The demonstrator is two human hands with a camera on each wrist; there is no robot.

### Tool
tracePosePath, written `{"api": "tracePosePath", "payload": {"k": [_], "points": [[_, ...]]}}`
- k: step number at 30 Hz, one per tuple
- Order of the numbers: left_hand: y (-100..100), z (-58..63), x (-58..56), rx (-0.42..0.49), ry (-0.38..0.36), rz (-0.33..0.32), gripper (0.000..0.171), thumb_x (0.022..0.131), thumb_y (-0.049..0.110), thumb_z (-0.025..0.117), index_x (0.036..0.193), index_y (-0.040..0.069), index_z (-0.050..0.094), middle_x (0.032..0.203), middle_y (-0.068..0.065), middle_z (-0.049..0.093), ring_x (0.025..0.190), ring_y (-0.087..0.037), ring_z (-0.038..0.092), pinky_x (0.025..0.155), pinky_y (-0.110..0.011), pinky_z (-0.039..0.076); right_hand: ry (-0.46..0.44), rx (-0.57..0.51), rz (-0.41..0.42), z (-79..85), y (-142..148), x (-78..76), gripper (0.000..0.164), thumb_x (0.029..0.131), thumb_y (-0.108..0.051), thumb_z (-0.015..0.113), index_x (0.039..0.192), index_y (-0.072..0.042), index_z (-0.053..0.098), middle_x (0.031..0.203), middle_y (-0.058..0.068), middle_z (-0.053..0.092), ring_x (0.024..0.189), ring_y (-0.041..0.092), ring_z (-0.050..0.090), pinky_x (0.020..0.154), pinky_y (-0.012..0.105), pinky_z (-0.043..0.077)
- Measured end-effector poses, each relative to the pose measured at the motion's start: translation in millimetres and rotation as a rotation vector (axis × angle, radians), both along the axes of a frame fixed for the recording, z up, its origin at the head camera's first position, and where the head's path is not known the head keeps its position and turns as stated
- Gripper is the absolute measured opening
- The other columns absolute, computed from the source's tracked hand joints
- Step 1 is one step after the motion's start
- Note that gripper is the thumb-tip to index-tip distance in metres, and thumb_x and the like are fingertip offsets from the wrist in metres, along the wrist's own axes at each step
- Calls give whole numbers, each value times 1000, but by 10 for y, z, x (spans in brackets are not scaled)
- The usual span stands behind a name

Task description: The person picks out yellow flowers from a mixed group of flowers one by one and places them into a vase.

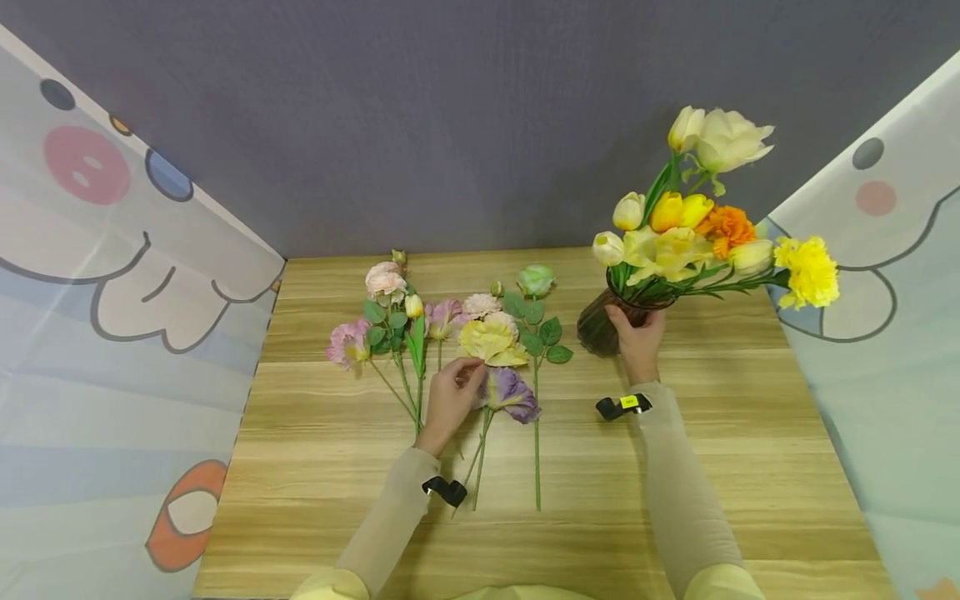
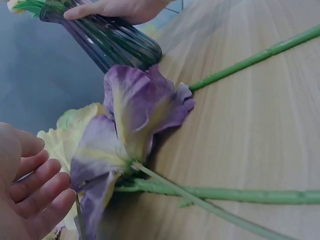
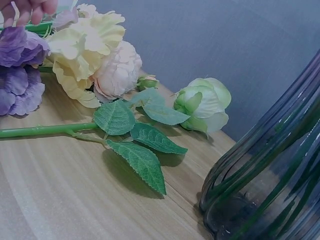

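Observation:
My right hand point(image 1: 641, 343) grips a dark ribbed glass vase point(image 1: 597, 327) near its neck. The vase leans to the right, with white and yellow tulips point(image 1: 667, 212), an orange flower point(image 1: 727, 231) and a bright yellow carnation point(image 1: 810, 272) spreading from its mouth. Over the loose stems, my left hand point(image 1: 452, 398) hovers beside a pale yellow flower point(image 1: 487, 340) and a purple flower point(image 1: 512, 395). In the left wrist view its fingers point(image 2: 42, 187) are loosely bent right at the petals, with nothing visibly held.
Left of the hand lie a pink flower point(image 1: 348, 343), a pale pink rose point(image 1: 386, 281) and a small tulip point(image 1: 413, 306). A green rose point(image 1: 536, 281) with a long leafy stem lies between the hands. A grey wall point(image 1: 450, 125) borders the wooden table's point(image 1: 300, 500) back edge.

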State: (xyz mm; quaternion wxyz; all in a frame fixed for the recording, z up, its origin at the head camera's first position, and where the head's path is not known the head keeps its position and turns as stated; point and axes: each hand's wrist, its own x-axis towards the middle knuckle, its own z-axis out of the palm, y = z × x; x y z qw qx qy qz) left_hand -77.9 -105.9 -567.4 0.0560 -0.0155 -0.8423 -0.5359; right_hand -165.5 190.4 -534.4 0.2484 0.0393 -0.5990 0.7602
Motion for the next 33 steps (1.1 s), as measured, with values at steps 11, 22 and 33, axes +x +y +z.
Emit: {"api": "tracePosePath", "payload": {"k": [11,22,33], "points": [[-108,-108,69,-63,50,60,13,99,13,72,106,4,77,95,-10,77,78,-21,71,66,-26,58,-10,-6,-2,7,-4,-2,44,85,-12,87,123,-12,65,99,-6,65,83,7,58,75,22,47],[-207,-176,140,-158,-20,57,13,99,11,72,108,2,76,97,-11,75,78,-20,69,65,-28,57,9,-25,-10,-246,72,-113,45,84,-6,86,123,-9,65,97,-3,65,80,8,58,71,22,47],[-241,-202,191,-253,-63,15,12,98,9,72,107,4,76,90,-8,75,74,-17,68,63,-27,54,46,-34,-3,-259,71,-133,46,83,-8,88,123,-9,65,96,-3,67,79,7,59,70,22,48]]}}
